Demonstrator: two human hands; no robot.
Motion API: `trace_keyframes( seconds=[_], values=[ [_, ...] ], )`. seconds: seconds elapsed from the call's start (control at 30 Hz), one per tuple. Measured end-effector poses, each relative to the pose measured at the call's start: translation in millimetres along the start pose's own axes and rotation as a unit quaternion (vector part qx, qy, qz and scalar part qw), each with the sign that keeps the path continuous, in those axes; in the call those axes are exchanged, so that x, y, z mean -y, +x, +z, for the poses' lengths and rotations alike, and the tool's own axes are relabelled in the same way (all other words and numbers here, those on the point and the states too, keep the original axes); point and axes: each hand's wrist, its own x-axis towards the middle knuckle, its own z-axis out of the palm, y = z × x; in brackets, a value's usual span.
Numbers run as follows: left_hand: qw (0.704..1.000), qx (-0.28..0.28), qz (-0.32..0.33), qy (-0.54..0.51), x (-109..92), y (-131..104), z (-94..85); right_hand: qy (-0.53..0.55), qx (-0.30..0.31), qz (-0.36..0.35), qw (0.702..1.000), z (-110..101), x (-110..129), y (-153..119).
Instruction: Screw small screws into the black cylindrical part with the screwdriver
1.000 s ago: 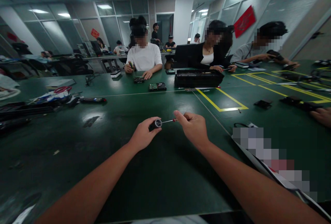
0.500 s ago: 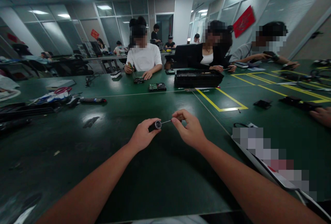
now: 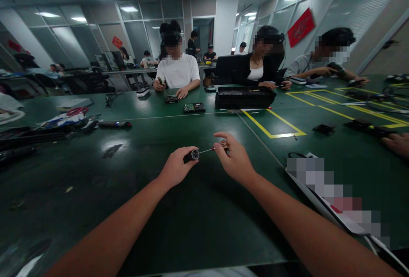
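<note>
My left hand (image 3: 179,166) is closed around a small dark cylindrical part (image 3: 194,154) whose round end has a silver rim and faces me. In my right hand (image 3: 234,157) is a screwdriver (image 3: 206,151) with a thin metal shaft and a reddish collar. Its tip reaches the silver-rimmed end; whether it sits in a screw is too small to tell. Thumb and curled fingers hold the handle, which is mostly hidden, while the index finger stands raised. Both hands are above the green table (image 3: 153,226).
Tools and cables (image 3: 70,117) lie at the left, near a dark pen-like tool (image 3: 115,124). A long black housing (image 3: 245,97) and a circuit board (image 3: 194,108) stand ahead. A pale flat item (image 3: 319,200) lies right of my forearm. Several people work across the table.
My right index finger has lifted and straightened, and the fingers have shifted on the screwdriver handle. My left hand and the cylindrical part have stayed in place.
</note>
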Motion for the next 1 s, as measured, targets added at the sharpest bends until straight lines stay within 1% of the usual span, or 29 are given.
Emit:
trace_keyframes(
  seconds=[0.07, 0.17, 0.33, 0.43, 0.57, 0.73, 0.8, 0.9, 1.0],
  values=[
    [1.000, -0.001, -0.002, 0.003, 1, 0, 0.2, 0.002, 0.010, -0.016, 1.000, -1, 1, -1],
    [1.000, -0.003, -0.008, 0.004, 3, 0, 0.4, -0.001, 0.027, -0.009, 1.000, -1, 1, -1],
    [1.000, -0.009, -0.007, 0.007, 5, 0, 0.4, -0.017, 0.007, -0.004, 1.000, 0, -1, 1],
    [1.000, -0.007, -0.003, 0.012, 5, 1, 0.5, -0.006, 0.033, 0.001, 0.999, -1, 0, 0],
    [1.000, -0.023, -0.009, 0.015, 8, 1, 0.2, 0.017, 0.064, -0.021, 0.998, -2, 3, -2],
    [0.999, -0.028, -0.014, 0.024, 9, 2, -0.5, 0.007, 0.060, 0.018, 0.998, 1, -2, -1],
    [0.999, -0.024, -0.015, 0.027, 8, 2, -0.8, 0.028, 0.056, 0.014, 0.998, 2, -4, -1],
    [0.999, -0.024, -0.023, 0.030, 6, 2, -1.2, 0.091, 0.039, 0.008, 0.995, 5, -4, 0],
    [0.999, -0.014, -0.016, 0.042, 2, 0, -1.8, 0.164, 0.010, 0.038, 0.986, 9, -6, 2]
  ],
)
